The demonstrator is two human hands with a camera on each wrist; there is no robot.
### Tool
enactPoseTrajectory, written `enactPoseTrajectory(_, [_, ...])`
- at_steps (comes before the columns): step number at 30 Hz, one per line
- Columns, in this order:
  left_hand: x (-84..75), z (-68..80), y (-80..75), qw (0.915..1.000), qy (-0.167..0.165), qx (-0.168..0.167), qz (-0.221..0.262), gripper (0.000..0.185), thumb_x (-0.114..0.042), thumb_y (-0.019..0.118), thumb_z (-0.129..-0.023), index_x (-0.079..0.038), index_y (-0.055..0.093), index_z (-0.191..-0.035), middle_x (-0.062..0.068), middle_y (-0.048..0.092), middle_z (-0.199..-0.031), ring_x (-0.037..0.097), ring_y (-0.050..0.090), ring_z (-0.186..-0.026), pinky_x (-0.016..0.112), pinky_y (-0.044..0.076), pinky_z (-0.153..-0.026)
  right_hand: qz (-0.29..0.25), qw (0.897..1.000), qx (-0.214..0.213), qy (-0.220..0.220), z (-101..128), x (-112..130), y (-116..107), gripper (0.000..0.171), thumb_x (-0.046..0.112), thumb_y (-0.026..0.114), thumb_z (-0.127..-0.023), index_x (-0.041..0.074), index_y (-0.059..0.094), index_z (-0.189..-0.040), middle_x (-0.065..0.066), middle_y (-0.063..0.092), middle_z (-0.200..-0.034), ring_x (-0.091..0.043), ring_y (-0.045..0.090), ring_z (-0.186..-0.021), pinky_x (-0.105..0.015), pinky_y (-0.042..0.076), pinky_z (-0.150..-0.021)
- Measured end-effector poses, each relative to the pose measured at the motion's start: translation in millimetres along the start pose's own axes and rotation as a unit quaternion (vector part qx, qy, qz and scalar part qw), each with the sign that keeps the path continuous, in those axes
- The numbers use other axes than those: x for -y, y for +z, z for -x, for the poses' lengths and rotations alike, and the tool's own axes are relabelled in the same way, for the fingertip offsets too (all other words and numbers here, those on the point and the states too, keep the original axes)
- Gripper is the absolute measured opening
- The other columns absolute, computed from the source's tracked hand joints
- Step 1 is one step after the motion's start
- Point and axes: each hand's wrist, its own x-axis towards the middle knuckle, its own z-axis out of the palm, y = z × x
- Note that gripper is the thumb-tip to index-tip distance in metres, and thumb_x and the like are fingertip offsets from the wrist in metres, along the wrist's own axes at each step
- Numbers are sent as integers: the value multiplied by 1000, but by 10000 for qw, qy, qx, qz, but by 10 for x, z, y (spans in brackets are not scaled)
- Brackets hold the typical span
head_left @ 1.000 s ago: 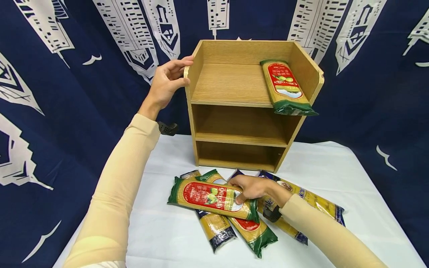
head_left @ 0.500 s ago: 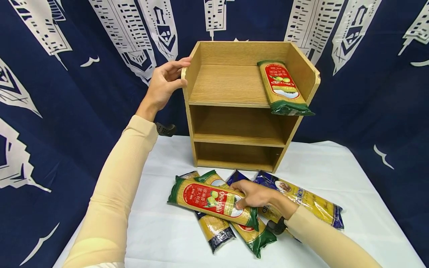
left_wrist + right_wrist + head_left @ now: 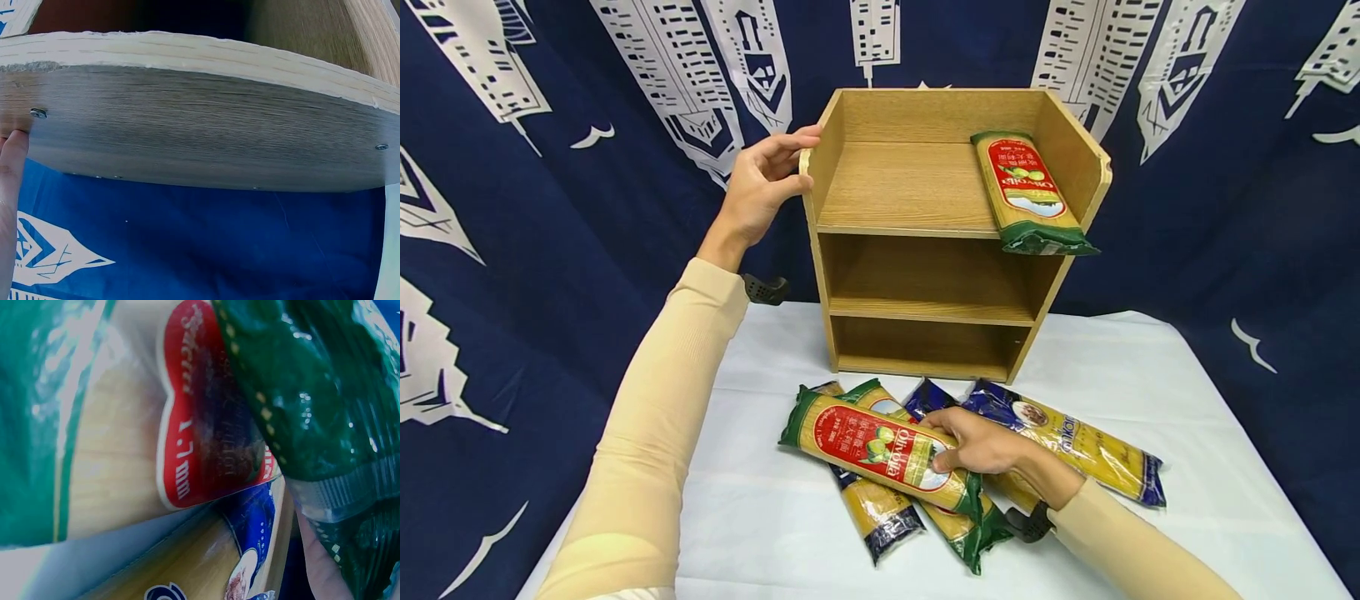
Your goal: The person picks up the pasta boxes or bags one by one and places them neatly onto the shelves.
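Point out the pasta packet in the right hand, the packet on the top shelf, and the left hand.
held pasta packet [image 3: 868, 446], head view, on its red label.
shelf packet [image 3: 1025, 187], head view, on its red label.
left hand [image 3: 760, 187], head view, on the back of the hand, at the shelf unit's [image 3: 925, 267] side panel.

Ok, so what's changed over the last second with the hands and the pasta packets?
The right hand has closed round the top green-and-red spaghetti packet and tipped its left end slightly up off the pile; a second ago its fingers only lay on it. The left hand stays on the left wall of the wooden shelf unit. The green-and-red packet on the top shelf and the blue-ended packets have not moved.
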Motion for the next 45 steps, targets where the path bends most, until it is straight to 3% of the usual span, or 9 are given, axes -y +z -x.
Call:
enactPoseTrajectory(14, [-25, -3, 2, 10000, -42, 36, -46, 42, 21, 64, -78, 2, 71, -114, 19, 56, -144, 30, 52, -134, 40, 43, -109, -177, 9975, -459, -503, 290, 326, 0, 43, -2, 68, -92, -7, 55, -132, -10, 72, -110, -28, 70, -95, -33, 56, -84])
enactPoseTrajectory(22, [-44, -9, -10, 10000, -43, -15, -42, 41, 21, 65, -78, 1, 71, -113, 18, 57, -144, 29, 52, -135, 42, 40, -112, -567, 9936, -869, -456, 474, 616, -25, 44, -1, 68, -93, -12, 52, -132, -17, 71, -110, -32, 70, -95, -34, 57, -84])
enactPoseTrajectory(31, [-23, -10, -6, 10000, -24, 70, 28, 40, 21, 64, -79, 4, 70, -114, 19, 55, -145, 31, 51, -136, 43, 39, -112, -1544, 9790, -1196, -585, 636, 866, -34, 46, -5, 63, -94, -19, 43, -133, -27, 66, -111, -33, 70, -96, -43, 59, -82])
enactPoseTrajectory(39, [-21, -3, -11, 10000, -4, 75, 14, 40, 20, 64, -80, 4, 70, -115, 19, 55, -146, 30, 50, -137, 45, 37, -114, -1514, 9736, -1471, -868, 800, 1074, -114, 47, -6, 62, -95, -20, 40, -134, -28, 65, -115, -29, 69, -99, -38, 59, -83])
enactPoseTrajectory(45, [-15, 5, -9, 10000, 19, 64, -19, 39, 20, 64, -80, 3, 70, -115, 18, 55, -146, 30, 50, -137, 45, 38, -114, -1795, 9619, -1829, -948, 882, 1201, -107, 49, -7, 61, -95, -20, 37, -137, -25, 65, -115, -30, 71, -97, -40, 59, -82])
